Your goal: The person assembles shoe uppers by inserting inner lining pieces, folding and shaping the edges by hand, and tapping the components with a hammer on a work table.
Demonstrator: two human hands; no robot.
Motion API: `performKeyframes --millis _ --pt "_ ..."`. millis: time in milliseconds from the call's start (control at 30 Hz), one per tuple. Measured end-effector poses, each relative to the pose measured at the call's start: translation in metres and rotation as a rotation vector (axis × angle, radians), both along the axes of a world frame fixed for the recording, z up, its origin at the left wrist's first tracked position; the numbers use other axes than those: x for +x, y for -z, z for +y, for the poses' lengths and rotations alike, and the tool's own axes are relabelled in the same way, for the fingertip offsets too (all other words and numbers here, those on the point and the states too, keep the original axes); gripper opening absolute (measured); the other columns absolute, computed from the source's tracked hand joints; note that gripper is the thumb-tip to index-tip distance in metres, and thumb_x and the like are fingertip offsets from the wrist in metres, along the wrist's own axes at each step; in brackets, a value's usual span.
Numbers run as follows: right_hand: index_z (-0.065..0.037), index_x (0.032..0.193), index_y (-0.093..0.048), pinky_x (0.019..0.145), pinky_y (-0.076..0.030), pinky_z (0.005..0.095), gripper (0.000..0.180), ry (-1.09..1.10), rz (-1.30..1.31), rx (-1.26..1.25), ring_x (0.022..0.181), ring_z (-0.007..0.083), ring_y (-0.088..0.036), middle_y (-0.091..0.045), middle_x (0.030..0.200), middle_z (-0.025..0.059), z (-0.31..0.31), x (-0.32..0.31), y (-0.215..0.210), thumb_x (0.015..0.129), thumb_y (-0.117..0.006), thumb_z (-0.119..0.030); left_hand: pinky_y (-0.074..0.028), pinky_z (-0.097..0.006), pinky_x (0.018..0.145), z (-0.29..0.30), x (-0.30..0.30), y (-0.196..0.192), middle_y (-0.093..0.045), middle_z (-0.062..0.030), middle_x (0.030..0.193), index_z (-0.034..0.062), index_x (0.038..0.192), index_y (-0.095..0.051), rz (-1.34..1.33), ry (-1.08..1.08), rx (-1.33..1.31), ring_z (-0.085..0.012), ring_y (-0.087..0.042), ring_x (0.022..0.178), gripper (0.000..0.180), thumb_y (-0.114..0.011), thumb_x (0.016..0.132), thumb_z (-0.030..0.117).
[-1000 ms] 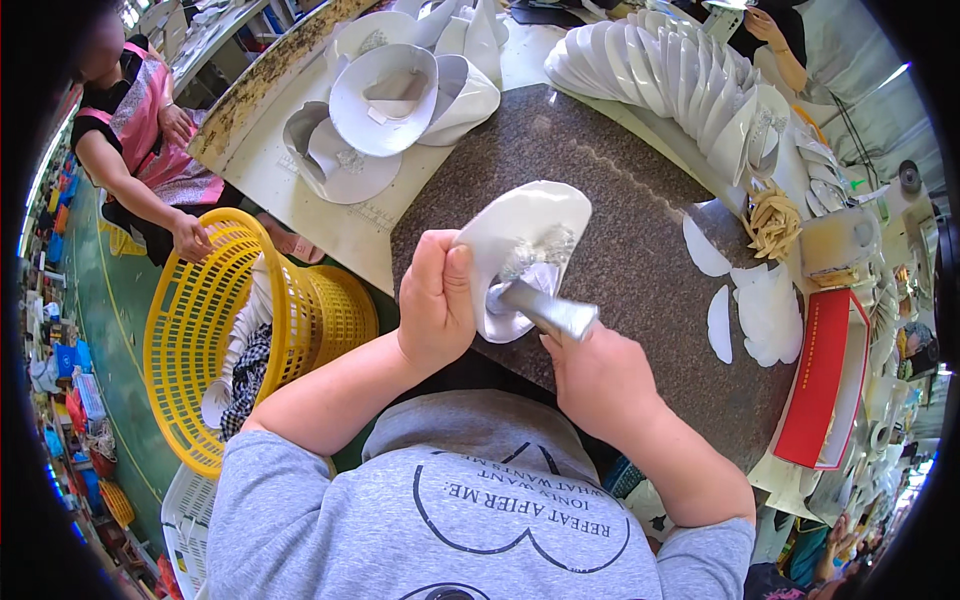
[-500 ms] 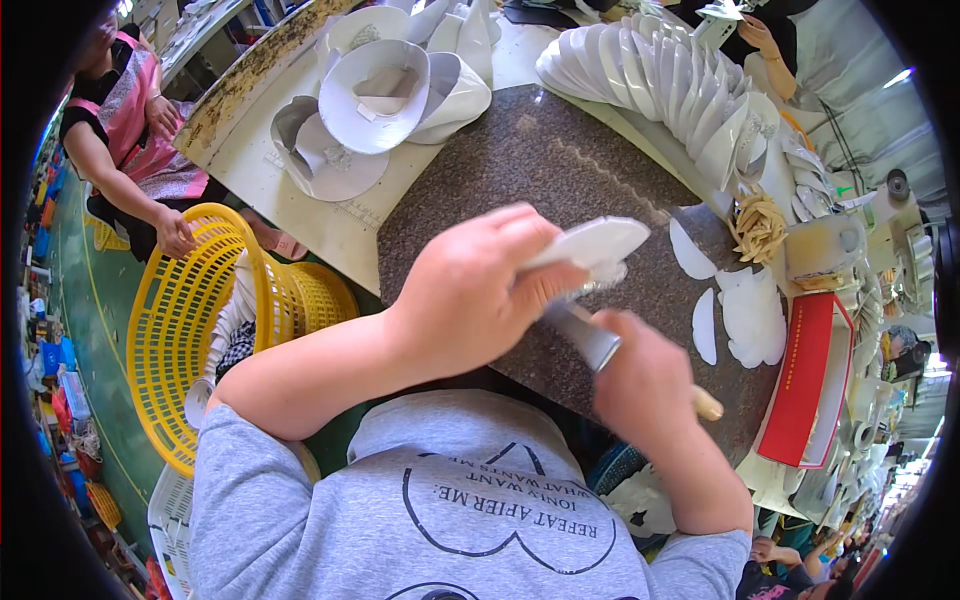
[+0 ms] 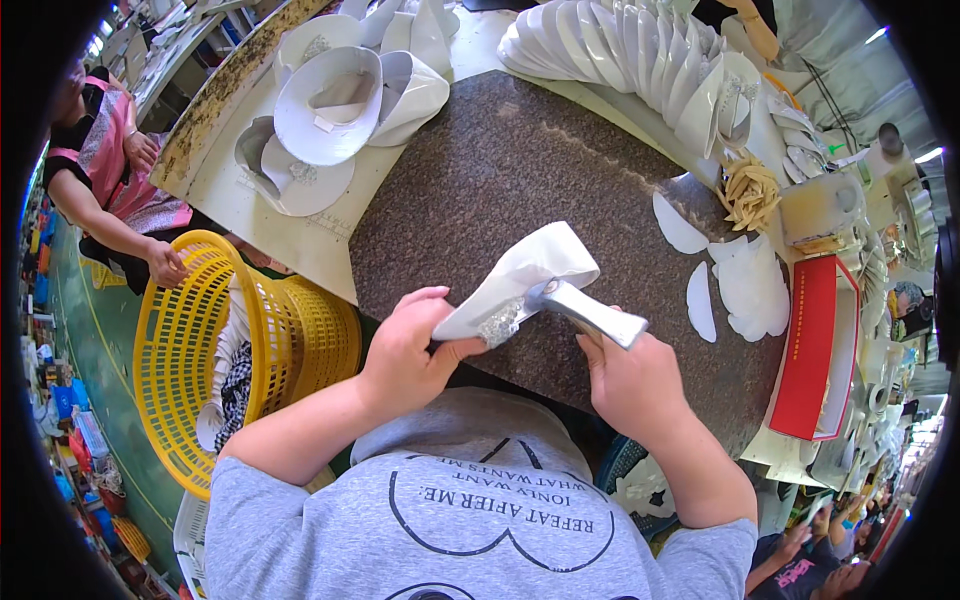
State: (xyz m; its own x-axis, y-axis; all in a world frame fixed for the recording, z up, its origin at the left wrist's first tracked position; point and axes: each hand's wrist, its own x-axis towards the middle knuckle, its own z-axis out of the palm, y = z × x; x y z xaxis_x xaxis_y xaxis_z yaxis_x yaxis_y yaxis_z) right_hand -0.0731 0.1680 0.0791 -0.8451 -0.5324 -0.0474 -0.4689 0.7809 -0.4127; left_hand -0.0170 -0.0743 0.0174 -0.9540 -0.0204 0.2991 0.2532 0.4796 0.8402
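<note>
My left hand (image 3: 410, 345) is closed on one end of a white shoe upper (image 3: 530, 262), a curved band with a sparkling stone ornament near my thumb. The upper is held above the dark speckled stone slab (image 3: 480, 180). My right hand (image 3: 640, 385) grips a hammer (image 3: 597, 316) with a long silver metal head. One end of that head touches or overlaps the upper beside its ornament; I cannot tell which. The hammer's handle is hidden behind my right hand.
White uppers (image 3: 330, 105) lie at the back left, and a long row of them (image 3: 610, 50) at the back right. White insole-shaped pieces (image 3: 750, 290), tan strips (image 3: 750, 192) and a red box (image 3: 808, 345) are at right. A yellow basket (image 3: 190, 340) and another person (image 3: 110, 180) are at left.
My left hand has moved down and left, turning the upper so its band opens out. The hammer's head now points to the upper left, and its wooden handle end no longer shows.
</note>
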Motion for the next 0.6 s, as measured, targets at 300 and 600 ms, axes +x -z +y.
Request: performKeyframes --millis 300,600 --pt "-0.005 0.104 -0.063 0.061 -0.052 0.0432 0.017 -0.052 0.045 0.002 0.072 0.0364 -0.064 -0.064 0.084 0.0159 0.001 0.005 -0.008 0.090 -0.061 -0.013 -0.051 -0.043 0.094 -0.001 0.005 0.005 -0.070 -0.0115 0.088 0.0045 0.089 -0.068 0.093 0.133 -0.141 -0.0267 -0.069 0.092 0.017 -0.076 0.078 0.014" --pt "-0.004 0.105 -0.057 0.060 -0.053 0.0437 0.021 -0.139 0.040 -0.017 0.071 0.0351 -0.065 -0.063 0.081 0.0151 0.004 0.003 0.002 0.086 -0.063 -0.012 -0.055 -0.040 0.084 0.004 0.009 -0.002 -0.070 -0.0135 0.090 0.0028 0.092 -0.068 -0.030 -0.001 -0.160 -0.0326 -0.068 0.097 0.024 -0.078 0.078 0.019"
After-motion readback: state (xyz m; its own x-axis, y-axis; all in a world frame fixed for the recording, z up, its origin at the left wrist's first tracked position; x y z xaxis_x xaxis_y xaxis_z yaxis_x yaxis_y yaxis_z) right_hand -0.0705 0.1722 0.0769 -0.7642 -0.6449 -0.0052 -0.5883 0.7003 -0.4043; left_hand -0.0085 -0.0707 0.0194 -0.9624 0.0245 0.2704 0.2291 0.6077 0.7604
